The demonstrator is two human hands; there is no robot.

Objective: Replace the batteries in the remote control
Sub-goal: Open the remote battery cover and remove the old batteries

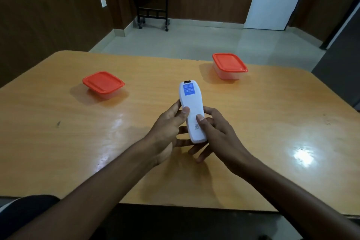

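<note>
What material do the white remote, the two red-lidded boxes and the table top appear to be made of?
Remote: probably matte white plastic, smooth moulded shell with a blue sticker. Left box and right box: likely plastic, opaque red-orange lids on translucent bodies. Table: looks like wood or wood-grain laminate; glossy finish, since it reflects light. Which one is unclear.

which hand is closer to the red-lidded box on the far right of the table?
Right. The right hand grips the remote on its right side, on the same side as that box. The left hand holds the remote's left side, farther away.
</note>
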